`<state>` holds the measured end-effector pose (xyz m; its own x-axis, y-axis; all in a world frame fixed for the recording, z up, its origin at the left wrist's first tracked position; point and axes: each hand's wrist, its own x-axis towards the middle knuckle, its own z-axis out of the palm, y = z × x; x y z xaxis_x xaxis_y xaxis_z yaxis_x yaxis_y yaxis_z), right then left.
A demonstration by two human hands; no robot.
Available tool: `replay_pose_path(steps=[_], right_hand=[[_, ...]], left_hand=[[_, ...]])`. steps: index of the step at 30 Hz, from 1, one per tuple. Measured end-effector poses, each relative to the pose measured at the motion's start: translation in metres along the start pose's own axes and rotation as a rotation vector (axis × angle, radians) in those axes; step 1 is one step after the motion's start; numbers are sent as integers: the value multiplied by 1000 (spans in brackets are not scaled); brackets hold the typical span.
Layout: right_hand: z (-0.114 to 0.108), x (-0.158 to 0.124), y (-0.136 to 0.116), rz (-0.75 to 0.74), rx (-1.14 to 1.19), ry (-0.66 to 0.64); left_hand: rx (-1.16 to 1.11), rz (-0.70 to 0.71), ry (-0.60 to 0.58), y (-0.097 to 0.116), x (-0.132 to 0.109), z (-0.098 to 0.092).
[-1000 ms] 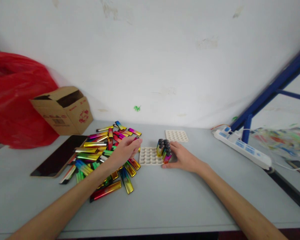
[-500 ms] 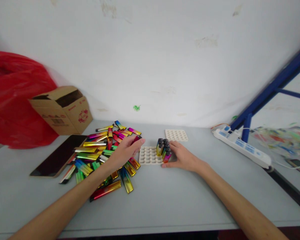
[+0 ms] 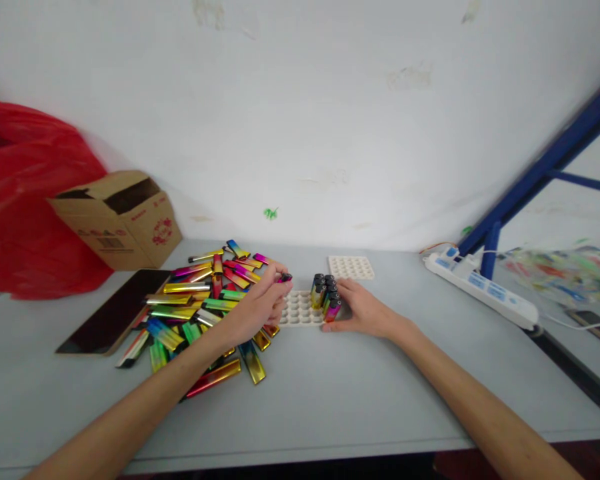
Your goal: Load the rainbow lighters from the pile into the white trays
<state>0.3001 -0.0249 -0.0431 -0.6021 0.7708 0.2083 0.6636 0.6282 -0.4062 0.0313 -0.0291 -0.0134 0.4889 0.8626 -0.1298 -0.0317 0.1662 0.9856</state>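
Note:
My left hand (image 3: 263, 300) is closed round a lighter (image 3: 285, 277) whose dark top pokes out between thumb and fingers, just over the left end of a white tray with round holes (image 3: 300, 311). In the tray's right part several shiny coloured lighters (image 3: 325, 293) stand upright, black tops up. My right hand (image 3: 363, 308) spans the right end of that tray, thumb at its near corner and fingers at the far side, close against the standing lighters. Left of the tray lies a loose pile of metallic lighters (image 3: 185, 300), partly covered by my left forearm.
A second holed tray (image 3: 351, 267) lies by the wall. On the left are a dark flat tablet (image 3: 113, 312), an open cardboard box (image 3: 120, 223) and a red plastic bag (image 3: 30, 200). A white power strip (image 3: 483, 290) and a blue metal frame (image 3: 535, 170) stand on the right.
My left hand has shifted slightly right, bringing its lighter from the pile's edge to over the tray, turned more upright. My right hand stays at the tray's end.

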Motion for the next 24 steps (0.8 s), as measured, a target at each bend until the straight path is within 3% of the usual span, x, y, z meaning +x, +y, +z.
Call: replay_pose_path(steps=[3, 8, 12, 24], right_hand=[[0, 0, 0, 2, -15, 3], [-1, 1, -1, 3, -20, 2], [-1, 1, -1, 2, -8, 6], [-1, 1, -1, -6, 8, 10]], left_hand=[[59, 20, -29, -2, 0, 4], [422, 308, 32, 4, 1, 12], [571, 461, 5, 7, 4, 16], [831, 654, 59, -3, 9, 21]])
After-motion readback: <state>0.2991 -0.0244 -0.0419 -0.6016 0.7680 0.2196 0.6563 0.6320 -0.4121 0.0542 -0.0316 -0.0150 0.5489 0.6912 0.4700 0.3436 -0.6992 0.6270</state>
